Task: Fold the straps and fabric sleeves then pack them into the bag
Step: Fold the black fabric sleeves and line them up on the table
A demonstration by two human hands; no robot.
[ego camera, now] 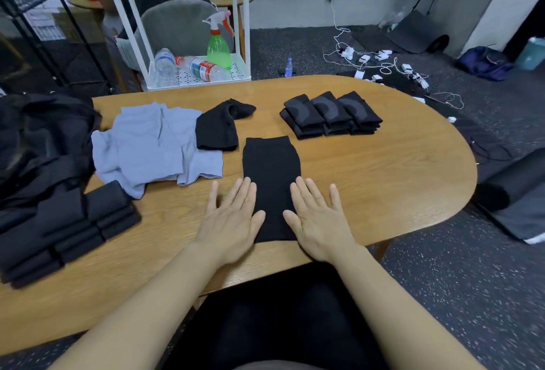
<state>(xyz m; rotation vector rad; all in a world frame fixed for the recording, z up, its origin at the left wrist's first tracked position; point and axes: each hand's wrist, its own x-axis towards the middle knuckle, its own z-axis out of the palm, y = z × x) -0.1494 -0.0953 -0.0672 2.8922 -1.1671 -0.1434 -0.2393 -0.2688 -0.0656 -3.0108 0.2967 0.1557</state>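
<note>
Sleeve (271, 175) flat on table (383, 169): soft, light, limp. Left hand (233, 222), right hand (318, 222) press near end, fingers straight. Grip near corners.

Head camera, close, looking forward-down over table (383, 181).

My work surface is an oval wooden table (368, 181). On it lie a flat black sleeve (271, 175), a crumpled black sleeve (218, 128), pale blue fabric pieces (153, 142), and two stacks of folded black sleeves: one far right (330, 114), one near left (67, 228). A black bag (44, 133) rests on the left edge.
</note>
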